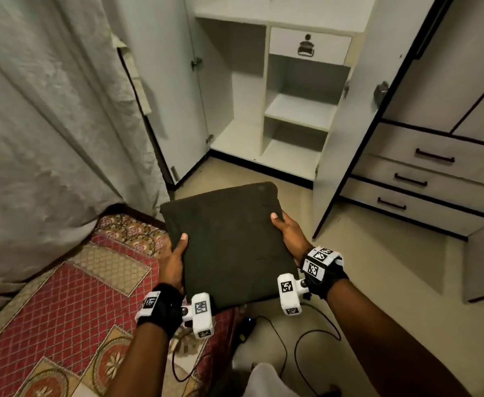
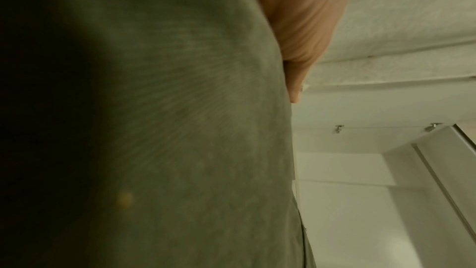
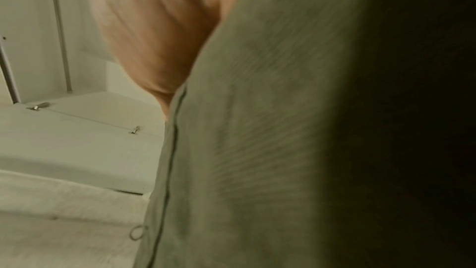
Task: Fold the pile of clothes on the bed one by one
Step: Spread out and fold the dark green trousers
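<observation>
Far left of the head view, I had the grey curtain (image 1: 48, 110) hanging over the red patterned bedspread (image 1: 63, 305). Moving in, my left hand (image 1: 174, 262) gripped the folded dark green garment (image 1: 229, 242) at its left edge, thumb on top. The garment sat mid-frame, held flat in the air. My right hand (image 1: 289, 230) clamped its right edge. Beyond, upper right, the white wardrobe (image 1: 301, 110) stood open.

Open white wardrobe (image 1: 292, 110) with bare shelves stood ahead, its small inner drawer (image 1: 309, 45) shut. Three white drawers with black bar handles (image 1: 424, 179) lay at right; pale grey curtain (image 1: 48, 110) hung at left; black cables (image 1: 306, 345) crossed the beige floor (image 1: 378, 282).
</observation>
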